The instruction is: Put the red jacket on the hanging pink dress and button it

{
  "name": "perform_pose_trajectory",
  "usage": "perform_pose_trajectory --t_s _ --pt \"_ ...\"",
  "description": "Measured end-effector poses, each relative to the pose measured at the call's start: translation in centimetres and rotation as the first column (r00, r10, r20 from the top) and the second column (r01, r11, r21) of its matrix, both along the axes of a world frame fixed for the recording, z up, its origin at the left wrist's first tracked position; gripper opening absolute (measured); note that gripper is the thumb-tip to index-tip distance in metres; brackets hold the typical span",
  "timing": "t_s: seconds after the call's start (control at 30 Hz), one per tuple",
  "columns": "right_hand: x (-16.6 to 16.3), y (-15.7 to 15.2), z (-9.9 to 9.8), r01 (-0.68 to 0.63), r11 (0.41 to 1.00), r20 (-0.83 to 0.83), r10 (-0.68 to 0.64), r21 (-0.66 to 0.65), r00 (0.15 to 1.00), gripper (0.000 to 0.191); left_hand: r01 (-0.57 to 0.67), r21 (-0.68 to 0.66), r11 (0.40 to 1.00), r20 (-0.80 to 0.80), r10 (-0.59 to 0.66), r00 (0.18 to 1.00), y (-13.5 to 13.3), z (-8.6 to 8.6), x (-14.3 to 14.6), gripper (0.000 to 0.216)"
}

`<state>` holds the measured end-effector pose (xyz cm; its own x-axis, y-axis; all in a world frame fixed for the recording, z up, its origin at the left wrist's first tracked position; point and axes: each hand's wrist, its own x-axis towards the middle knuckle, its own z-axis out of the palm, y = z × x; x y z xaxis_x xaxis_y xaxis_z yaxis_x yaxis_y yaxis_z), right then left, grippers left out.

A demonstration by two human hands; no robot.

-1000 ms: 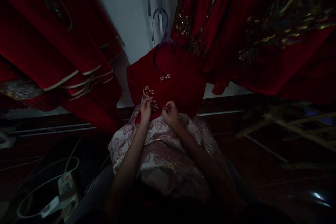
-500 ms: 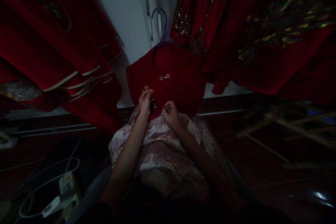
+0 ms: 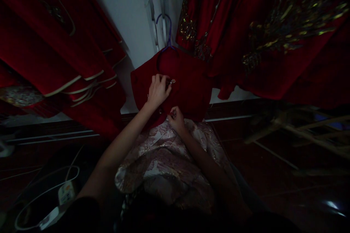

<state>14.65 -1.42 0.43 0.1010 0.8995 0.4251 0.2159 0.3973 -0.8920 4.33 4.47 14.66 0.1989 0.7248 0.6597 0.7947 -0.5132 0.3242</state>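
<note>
Mid-frame, left hand (image 3: 158, 91) curls at sparkling flower-shaped clasp (image 3: 173, 81) on red cloth garment (image 3: 191, 83), grip unclear; lower, right hand (image 3: 177, 119) pinches small beaded ornament (image 3: 173, 114)

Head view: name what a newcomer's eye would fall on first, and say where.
Probably the red top on a purple hanger at the centre, with the left hand over its front by a sparkling flower ornament and the right hand near its lower edge. Next, the glinting gold trim at upper right, then the pale floral fabric below the hands.
</note>
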Motion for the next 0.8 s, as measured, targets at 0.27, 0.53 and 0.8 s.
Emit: perform_pose_trajectory --t_s 0.27,0.53,0.8 --pt "0.1 0.0 -0.1 -0.005 1.0 -0.014 0.005 0.024 1.0 0.019 0.136 0.097 0.986 -0.603 -0.05 0.796 2.7 3.8 -0.7 0.031" --pt "0.1 -0.1 0.3 -0.007 1.0 -0.022 0.007 0.009 1.0 0.018 0.291 0.097 0.952 -0.696 -0.145 0.704 4.0 4.8 -1.6 0.026" --pt "0.5 -1.5 3.2 0.12 0.964 -0.088 -0.101 0.238 0.991 0.029 0.426 0.089 0.901 -0.719 -0.238 0.653 5.0 4.7 -2.9 0.026"
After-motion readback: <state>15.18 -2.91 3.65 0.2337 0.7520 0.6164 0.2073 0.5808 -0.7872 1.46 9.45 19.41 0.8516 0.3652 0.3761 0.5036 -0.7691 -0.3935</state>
